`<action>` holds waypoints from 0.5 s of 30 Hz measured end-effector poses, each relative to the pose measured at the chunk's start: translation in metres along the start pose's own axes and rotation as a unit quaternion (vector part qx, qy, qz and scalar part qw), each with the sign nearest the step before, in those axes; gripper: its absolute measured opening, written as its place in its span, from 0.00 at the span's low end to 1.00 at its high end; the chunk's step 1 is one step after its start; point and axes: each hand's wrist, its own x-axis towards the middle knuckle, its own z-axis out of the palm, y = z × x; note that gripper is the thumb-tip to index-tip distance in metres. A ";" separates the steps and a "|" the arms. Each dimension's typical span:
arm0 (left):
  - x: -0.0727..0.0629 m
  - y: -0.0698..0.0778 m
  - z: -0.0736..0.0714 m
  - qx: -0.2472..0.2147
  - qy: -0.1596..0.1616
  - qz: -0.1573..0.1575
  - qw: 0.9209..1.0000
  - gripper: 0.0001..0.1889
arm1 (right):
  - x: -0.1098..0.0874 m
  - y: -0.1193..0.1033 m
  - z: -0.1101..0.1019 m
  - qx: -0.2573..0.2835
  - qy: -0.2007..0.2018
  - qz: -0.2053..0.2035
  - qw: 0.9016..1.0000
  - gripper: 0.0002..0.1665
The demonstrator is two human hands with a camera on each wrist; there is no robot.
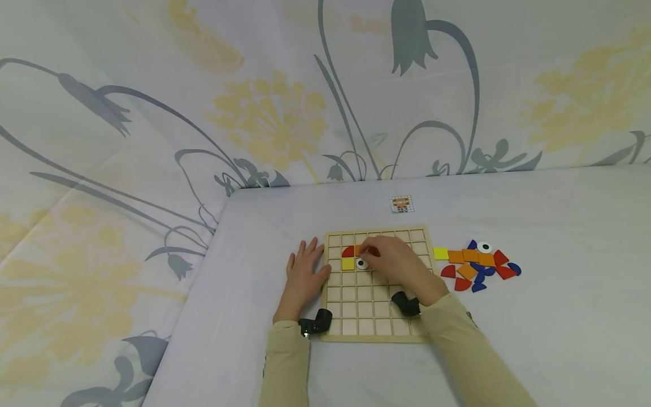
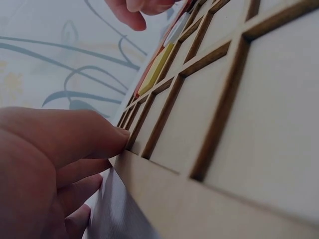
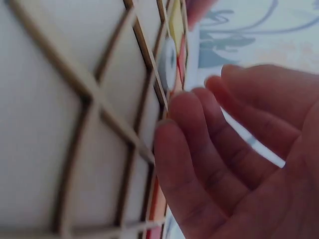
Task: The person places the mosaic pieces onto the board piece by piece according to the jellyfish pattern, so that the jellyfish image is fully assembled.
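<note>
A wooden grid board (image 1: pixel 375 338) lies on the table with several flat pieces in its upper left cells. They are a red quarter-circle (image 1: pixel 348 251), a yellow square (image 1: pixel 348 264), a white disc with a black centre (image 1: pixel 361 264) and an orange square (image 1: pixel 358 250). My right hand (image 1: pixel 394 263) is over the board with bent fingers, pinching at the orange square, which the fingertips partly cover. My left hand (image 1: pixel 303 277) rests along the board's left edge with fingers spread. In the left wrist view, its thumb (image 2: pixel 94 137) touches the rim.
Right of the board lie loose pieces: a yellow square (image 1: pixel 440 253), several orange squares (image 1: pixel 471 255), red quarter-circles (image 1: pixel 462 284), blue pieces (image 1: pixel 479 287) and another white disc (image 1: pixel 485 247). A small picture card (image 1: pixel 402 204) lies behind the board. Patterned cloth (image 1: pixel 274 113) rises at the back.
</note>
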 end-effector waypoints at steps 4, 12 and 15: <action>0.000 0.000 0.000 -0.003 0.002 -0.001 1.000 0.26 | -0.002 0.007 -0.010 0.018 0.001 -0.006 1.000 0.10; 0.000 0.001 0.000 -0.004 0.001 -0.009 1.000 0.26 | -0.010 0.031 -0.034 0.017 0.014 0.008 1.000 0.13; -0.001 0.001 0.000 -0.004 0.001 -0.011 1.000 0.26 | -0.015 0.039 -0.044 0.024 0.017 0.018 0.999 0.14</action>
